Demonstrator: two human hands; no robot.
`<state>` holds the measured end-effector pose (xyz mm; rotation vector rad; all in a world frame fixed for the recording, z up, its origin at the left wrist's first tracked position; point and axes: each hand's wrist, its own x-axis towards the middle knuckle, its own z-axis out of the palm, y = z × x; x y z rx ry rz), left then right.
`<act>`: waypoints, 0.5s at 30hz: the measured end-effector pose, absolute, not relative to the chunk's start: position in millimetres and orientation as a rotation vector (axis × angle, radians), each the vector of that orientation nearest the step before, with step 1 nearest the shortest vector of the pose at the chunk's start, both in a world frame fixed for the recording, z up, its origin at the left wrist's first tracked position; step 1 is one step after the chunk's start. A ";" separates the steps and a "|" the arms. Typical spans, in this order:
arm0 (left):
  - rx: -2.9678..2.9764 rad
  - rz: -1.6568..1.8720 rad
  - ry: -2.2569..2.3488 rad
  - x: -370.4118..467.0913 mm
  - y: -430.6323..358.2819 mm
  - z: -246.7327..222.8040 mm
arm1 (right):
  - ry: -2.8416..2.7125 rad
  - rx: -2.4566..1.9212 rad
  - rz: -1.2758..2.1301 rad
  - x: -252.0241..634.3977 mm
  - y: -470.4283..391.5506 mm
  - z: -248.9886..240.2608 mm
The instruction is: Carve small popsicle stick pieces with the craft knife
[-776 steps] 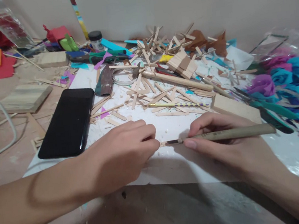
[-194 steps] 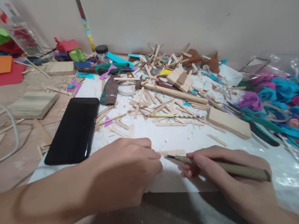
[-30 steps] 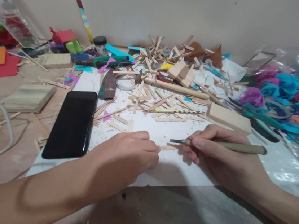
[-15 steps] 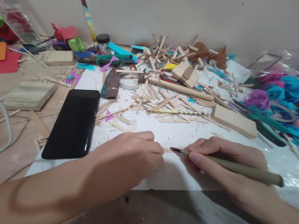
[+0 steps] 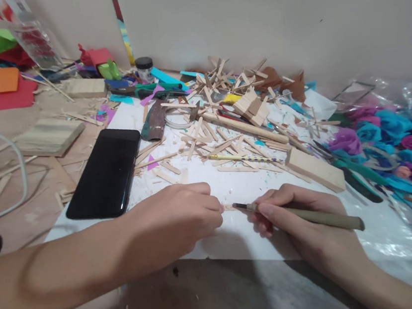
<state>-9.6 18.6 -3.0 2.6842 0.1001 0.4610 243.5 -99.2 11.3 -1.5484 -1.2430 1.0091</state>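
My left hand (image 5: 189,214) is closed, its fingertips pinching a small piece of wooden stick (image 5: 229,206) against the white paper (image 5: 235,243). Most of that piece is hidden behind the fingers. In my right hand (image 5: 299,213) is a slim carving knife (image 5: 322,219) with an olive-brown handle and a dark narrow blade, gripped like a pen. The tip of the blade meets the right end of the stick piece. A black phone (image 5: 105,172) lies just beyond my left forearm.
Loose wooden sticks (image 5: 223,142) are heaped behind my hands, with a patterned pencil (image 5: 244,158) and a wooden block (image 5: 315,168). Green-handled pliers (image 5: 359,178) and crepe paper flowers (image 5: 379,128) lie at right. A white cable (image 5: 23,167) loops at left by a flat wood board (image 5: 49,136).
The knife's handle end has swung left and lies flatter, and my right hand has shifted slightly left. The left hand keeps its pinch. The whole view has moved slightly.
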 end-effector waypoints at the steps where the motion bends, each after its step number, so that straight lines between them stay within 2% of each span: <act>1: 2.687 0.461 0.099 -9.2 19.0 -2.7 | -1.263 -1.566 0.988 242.7 -99.7 12.5; 8: 2.670 0.374 0.167 -10.5 15.0 -0.5 | -1.375 -1.612 0.826 239.5 -107.3 10.8; 15: 2.713 0.425 0.097 -10.0 14.9 -3.1 | -1.166 -1.451 1.085 250.8 -96.1 1.5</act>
